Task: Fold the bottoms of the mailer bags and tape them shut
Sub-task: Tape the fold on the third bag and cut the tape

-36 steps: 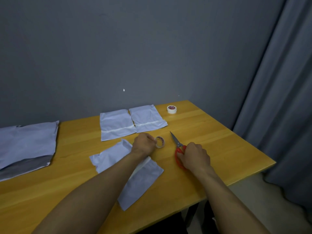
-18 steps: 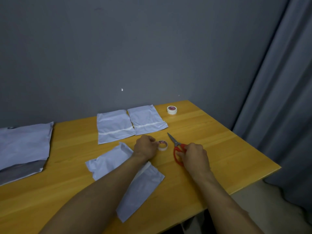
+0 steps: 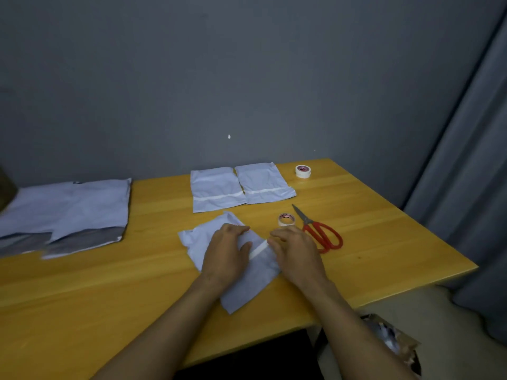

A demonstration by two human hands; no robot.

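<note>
Pressing down on the mailer bag with both palms, the person appears to be smoothing a white strip of tape across its folded bottom. The bag lies skewed on the table just left of the red scissors, and the strip shows in the gap between the hands. The left hand lies flat on the bag, fingers straight and gripping nothing, likely to pin the fold so it cannot spring open. The right hand, nearer the scissors, is likewise spread flat with its fingertips at the strip's end, grasping nothing and probably rubbing the tape down. A tape roll stands just left of the scissors' blades (both set within easy reach for the next cut, I would judge). Beyond the scissors, toward the wall, two bags lie side by side, each with a taped fold, and a second tape roll sits farther back. Far left of the scissors, a pile of unfolded bags waits.
</note>
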